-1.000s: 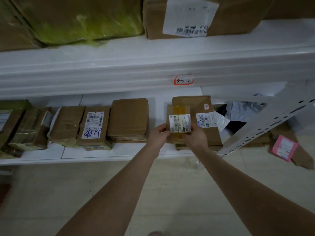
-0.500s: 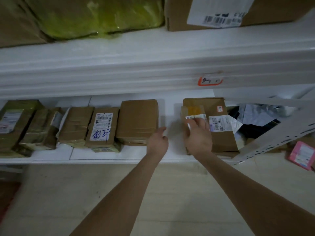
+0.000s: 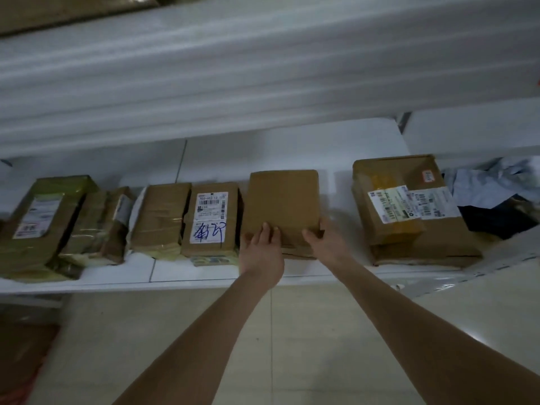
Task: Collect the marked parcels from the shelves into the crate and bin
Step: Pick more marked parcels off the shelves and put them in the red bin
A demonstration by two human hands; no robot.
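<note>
Both hands have left the small labelled parcel, which now lies on top of the bigger carton at the right of the lower shelf, and have shifted left to the plain brown box. This box rests on the shelf, on another flat parcel whose edge shows beneath its near side. The left hand lies over the box's near left corner, fingers spread flat on the top face. The right hand grips the near right corner, thumb on top and fingers curled around the side; whether the box is lifted at all is hard to say, since the frame is a little blurred.

Just beside the plain box on the left stands a carton with blue handwriting on its white label, then a taped brown parcel, a crumpled tape-wrapped parcel and a yellowish wrapped box. At the far right lies a heap of grey and dark plastic bags. The upper shelf edge fills the top of the view.
</note>
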